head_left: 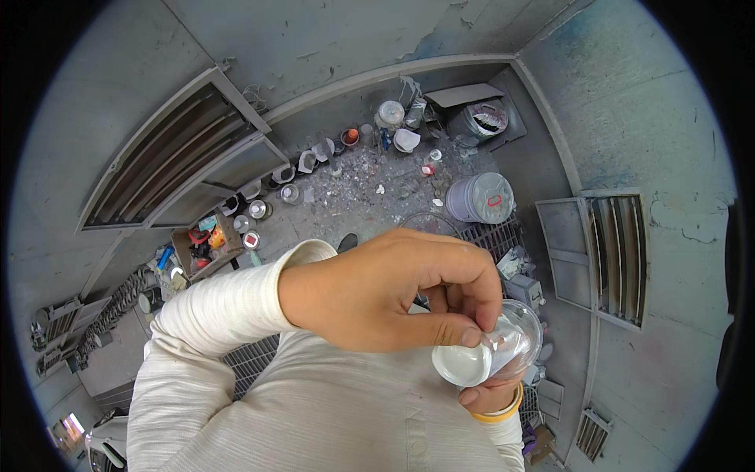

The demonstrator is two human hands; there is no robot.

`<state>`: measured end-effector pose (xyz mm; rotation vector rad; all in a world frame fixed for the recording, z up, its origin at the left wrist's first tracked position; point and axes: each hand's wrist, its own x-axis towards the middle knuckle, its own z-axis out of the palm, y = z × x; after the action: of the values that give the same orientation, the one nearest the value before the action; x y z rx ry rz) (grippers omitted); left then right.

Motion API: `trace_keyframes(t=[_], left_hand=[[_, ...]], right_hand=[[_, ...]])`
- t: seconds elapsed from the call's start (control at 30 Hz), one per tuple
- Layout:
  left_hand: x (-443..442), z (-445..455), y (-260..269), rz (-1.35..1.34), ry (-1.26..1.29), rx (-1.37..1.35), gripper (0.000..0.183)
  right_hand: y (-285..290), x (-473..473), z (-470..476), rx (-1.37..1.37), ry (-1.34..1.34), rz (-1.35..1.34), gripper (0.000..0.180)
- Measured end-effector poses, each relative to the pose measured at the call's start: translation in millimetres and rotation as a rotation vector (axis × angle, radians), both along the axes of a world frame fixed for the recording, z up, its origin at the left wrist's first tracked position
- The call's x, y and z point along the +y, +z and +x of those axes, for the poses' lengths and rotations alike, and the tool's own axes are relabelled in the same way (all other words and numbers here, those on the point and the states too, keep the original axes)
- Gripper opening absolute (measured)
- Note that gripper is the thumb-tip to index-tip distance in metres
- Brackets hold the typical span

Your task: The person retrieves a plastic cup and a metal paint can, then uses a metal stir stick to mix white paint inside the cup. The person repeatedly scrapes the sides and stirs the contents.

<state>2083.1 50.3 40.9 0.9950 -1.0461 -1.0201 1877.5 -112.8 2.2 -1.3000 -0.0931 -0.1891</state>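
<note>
A clear plastic cup is held in front of my chest, on the right side of the view. White material shows at its lower left end; whether it is inside the cup or part of the base cannot be told. My left hand reaches across from the left, back up, with thumb and index finger pinched on the cup's wall. Beneath the cup, my right hand supports it, mostly hidden behind the clear plastic. A yellow band circles the right wrist.
A lidded plastic bucket and a grey pail stand on the paint-spattered floor. Cans and jars line the left wall beside a cardboard box of items. Metal grating lies at right, near an open louvred panel.
</note>
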Motion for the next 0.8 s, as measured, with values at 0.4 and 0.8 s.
trace_keyframes(t=[0.4,0.8], left_hand=[[1.4,1.9,-7.5,-0.013,0.011,0.034,0.014],[-1.3,9.4,-9.5,0.006,-0.073,0.356,0.016]], right_hand=[[-5.3,-1.4,3.7,-0.003,-0.033,0.02,0.073],[-1.4,-5.1,-3.3,0.038,0.102,0.107,0.096]])
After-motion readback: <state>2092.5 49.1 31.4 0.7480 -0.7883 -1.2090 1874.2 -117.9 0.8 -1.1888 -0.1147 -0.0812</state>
